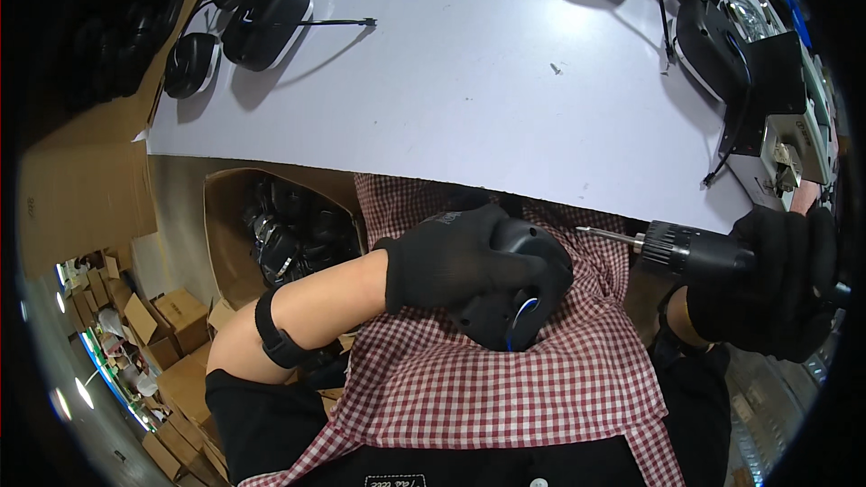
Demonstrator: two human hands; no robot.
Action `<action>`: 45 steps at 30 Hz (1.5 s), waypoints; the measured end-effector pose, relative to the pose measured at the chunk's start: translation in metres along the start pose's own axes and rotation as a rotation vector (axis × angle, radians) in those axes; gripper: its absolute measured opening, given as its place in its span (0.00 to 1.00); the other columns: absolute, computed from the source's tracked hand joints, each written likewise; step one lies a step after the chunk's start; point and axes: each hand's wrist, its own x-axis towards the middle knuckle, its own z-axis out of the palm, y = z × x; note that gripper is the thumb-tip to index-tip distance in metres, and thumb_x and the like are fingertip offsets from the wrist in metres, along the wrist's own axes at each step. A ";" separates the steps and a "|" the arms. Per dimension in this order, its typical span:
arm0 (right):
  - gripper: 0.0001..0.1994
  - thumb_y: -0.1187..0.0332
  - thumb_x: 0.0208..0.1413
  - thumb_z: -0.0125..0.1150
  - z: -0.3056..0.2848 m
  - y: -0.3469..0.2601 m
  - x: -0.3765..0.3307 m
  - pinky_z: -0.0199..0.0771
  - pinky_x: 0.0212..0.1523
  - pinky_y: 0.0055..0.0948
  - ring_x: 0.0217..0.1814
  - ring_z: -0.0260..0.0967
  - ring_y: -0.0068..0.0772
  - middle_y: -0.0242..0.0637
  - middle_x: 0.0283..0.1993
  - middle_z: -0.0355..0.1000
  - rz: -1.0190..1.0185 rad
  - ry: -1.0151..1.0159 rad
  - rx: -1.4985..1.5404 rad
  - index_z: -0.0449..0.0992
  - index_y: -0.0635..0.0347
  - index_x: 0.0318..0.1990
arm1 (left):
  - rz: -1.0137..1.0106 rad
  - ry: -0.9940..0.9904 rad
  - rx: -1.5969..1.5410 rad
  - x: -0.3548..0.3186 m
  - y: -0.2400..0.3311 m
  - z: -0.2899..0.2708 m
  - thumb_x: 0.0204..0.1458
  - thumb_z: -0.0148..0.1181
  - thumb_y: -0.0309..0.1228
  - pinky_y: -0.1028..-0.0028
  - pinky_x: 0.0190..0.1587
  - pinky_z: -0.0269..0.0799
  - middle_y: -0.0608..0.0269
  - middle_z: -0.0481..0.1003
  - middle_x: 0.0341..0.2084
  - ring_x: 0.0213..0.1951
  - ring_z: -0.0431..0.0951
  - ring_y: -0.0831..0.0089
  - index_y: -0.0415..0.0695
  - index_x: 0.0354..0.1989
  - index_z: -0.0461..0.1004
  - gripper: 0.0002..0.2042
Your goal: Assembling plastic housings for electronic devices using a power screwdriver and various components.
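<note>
My left hand [446, 257], in a black glove, is closed on a rounded black plastic housing [505, 329] with a short blue-and-white wire. The housing rests against my red-and-white checked apron [505, 397], below the table edge. Its far side is hidden. In my gloved right hand [767, 293] is a black electric screwdriver [690, 248], its bit pointing left toward the housing. The bit's tip is apart from the housing, a short way to its right.
Black housings with cables [266, 25] stand at the table's far left, others [713, 45] at the right. Beside those is a metal box device [789, 153]. Small screws [556, 68] lie on the white table [433, 81]. A carton [225, 243] of black parts stands below left.
</note>
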 end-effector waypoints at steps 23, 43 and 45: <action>0.06 0.68 0.50 0.60 -0.001 0.007 -0.047 0.66 0.34 0.18 0.21 0.64 0.17 0.25 0.21 0.68 1.426 0.382 2.635 0.69 0.55 0.27 | 0.172 -0.086 -0.436 -0.005 -0.044 -0.010 0.59 0.50 0.45 0.70 0.53 0.70 0.52 0.75 0.49 0.48 0.76 0.66 0.36 0.59 0.68 0.27; 0.15 0.58 0.57 0.63 0.042 -0.009 -0.023 0.68 0.29 0.25 0.27 0.69 0.23 0.29 0.35 0.69 0.894 0.471 2.890 0.68 0.60 0.38 | -0.068 0.135 -0.181 -0.024 -0.034 -0.030 0.51 0.62 0.52 0.68 0.47 0.74 0.48 0.76 0.45 0.46 0.77 0.64 0.32 0.54 0.68 0.34; 0.15 0.58 0.57 0.63 0.039 -0.012 -0.021 0.68 0.28 0.25 0.27 0.69 0.23 0.29 0.35 0.69 0.857 0.429 2.888 0.68 0.60 0.38 | -0.068 0.143 -0.141 -0.019 -0.041 -0.030 0.51 0.62 0.53 0.68 0.47 0.74 0.48 0.75 0.45 0.46 0.77 0.63 0.32 0.55 0.68 0.34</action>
